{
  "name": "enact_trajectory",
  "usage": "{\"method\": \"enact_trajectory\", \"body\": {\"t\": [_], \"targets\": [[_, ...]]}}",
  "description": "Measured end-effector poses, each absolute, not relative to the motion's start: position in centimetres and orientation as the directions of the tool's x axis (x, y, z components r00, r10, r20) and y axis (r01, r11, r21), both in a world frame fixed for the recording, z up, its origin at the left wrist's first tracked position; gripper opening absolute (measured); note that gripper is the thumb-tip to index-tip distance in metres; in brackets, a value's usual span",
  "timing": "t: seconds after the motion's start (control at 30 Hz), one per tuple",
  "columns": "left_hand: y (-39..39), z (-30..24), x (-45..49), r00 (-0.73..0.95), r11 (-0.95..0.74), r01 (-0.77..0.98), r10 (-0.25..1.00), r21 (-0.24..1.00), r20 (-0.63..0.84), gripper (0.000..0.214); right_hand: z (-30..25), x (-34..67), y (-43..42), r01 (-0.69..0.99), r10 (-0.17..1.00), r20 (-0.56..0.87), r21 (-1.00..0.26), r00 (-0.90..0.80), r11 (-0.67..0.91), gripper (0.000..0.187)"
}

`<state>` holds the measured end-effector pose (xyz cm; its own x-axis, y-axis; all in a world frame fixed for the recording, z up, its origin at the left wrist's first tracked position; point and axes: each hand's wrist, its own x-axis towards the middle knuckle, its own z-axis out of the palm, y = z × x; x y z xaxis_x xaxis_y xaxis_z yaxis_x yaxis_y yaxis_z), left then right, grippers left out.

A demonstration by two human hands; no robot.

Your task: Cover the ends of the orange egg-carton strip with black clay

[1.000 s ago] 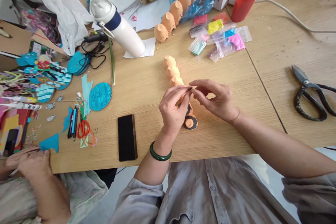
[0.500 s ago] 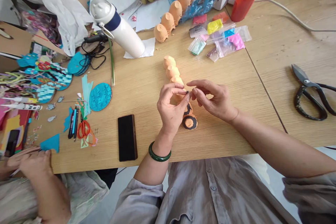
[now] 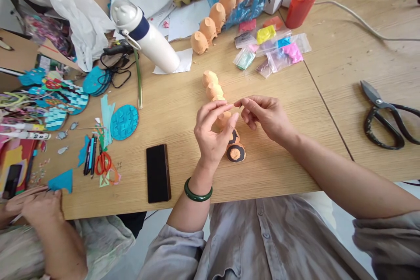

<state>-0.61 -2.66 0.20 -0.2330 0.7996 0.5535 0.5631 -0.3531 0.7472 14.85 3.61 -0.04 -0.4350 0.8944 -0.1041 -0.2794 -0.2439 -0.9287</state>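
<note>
A strip of orange egg-carton cups (image 3: 210, 79) runs away from me on the table, partly hidden under my hands. Black clay-like rings (image 3: 236, 160) surround the tips of its nearest cups. Over the strip, my left hand (image 3: 211, 129) has its thumb apart from its stretched fingers, with a green bangle (image 3: 198, 190) on the wrist. Just to its right, my right hand (image 3: 262, 113) pinches a tiny dark piece (image 3: 240, 106) between thumb and index finger. Its material is too small to make out. The fingertips of both hands almost meet.
Bags of coloured clay (image 3: 265, 34), a red cup (image 3: 302, 4) and another carton strip (image 3: 218, 15) lie beyond. Large shears (image 3: 382, 116) rest at right. A phone (image 3: 157, 173), white bottle (image 3: 151, 39) and blue disc (image 3: 124, 121) are left. Another person's hands (image 3: 42, 205) are at far left.
My left thumb has moved away from the fingers, where the dark piece was between both hands. The piece is now in my right hand's pinch.
</note>
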Motion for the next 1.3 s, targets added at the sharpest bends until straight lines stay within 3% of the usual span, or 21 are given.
{"method": "enact_trajectory", "body": {"t": [0.13,0.23,0.33,0.47,0.63,0.77,0.93,1.13,1.3], "targets": [[-2.6,0.1,-0.7,-0.388,-0.262,0.233,0.858,0.936,0.337,0.020,0.0,14.9,4.1,-0.361,0.843,-0.198,-0.837,-0.499,-0.410,0.033],[-2.5,-0.1,-1.1,-0.441,-0.168,0.078,0.878,0.983,0.185,0.025,-0.1,14.9,4.3,-0.387,0.813,-0.247,-0.782,-0.528,-0.489,0.024],[-2.2,-0.2,-1.7,-0.456,-0.122,0.162,0.871,0.979,0.184,0.029,0.1,14.9,4.4,-0.380,0.794,-0.289,-0.757,-0.534,-0.531,0.017],[-1.9,-0.1,-2.7,-0.432,-0.030,0.497,0.858,0.867,0.277,0.041,0.2,14.9,4.6,-0.370,0.787,-0.318,-0.748,-0.529,-0.551,0.011],[-2.2,-0.8,-3.1,-0.398,0.177,0.658,0.907,0.732,0.138,0.069,-0.4,14.8,4.9,-0.378,0.821,-0.237,-0.798,-0.519,-0.469,0.022],[-2.1,-2.4,-3.5,-0.369,0.156,0.658,0.920,0.736,0.135,0.083,-0.6,14.8,4.9,-0.295,0.836,-0.271,-0.847,-0.477,-0.443,0.013],[-1.6,-3.6,-4.1,-0.379,0.037,0.515,0.906,0.856,0.188,0.084,-0.3,14.9,4.7,-0.120,0.794,-0.344,-0.881,-0.501,-0.457,0.014],[-1.8,-1.9,-3.0,-0.350,-0.084,0.463,0.897,0.882,0.269,0.084,-0.4,15.0,4.5,-0.104,0.705,-0.281,-0.887,-0.651,-0.449,0.051],[-2.1,-0.7,-1.6,-0.314,-0.120,0.354,0.919,0.927,0.239,0.084,-0.4,14.9,4.2,-0.204,0.658,-0.181,-0.862,-0.731,-0.465,0.053]]}}
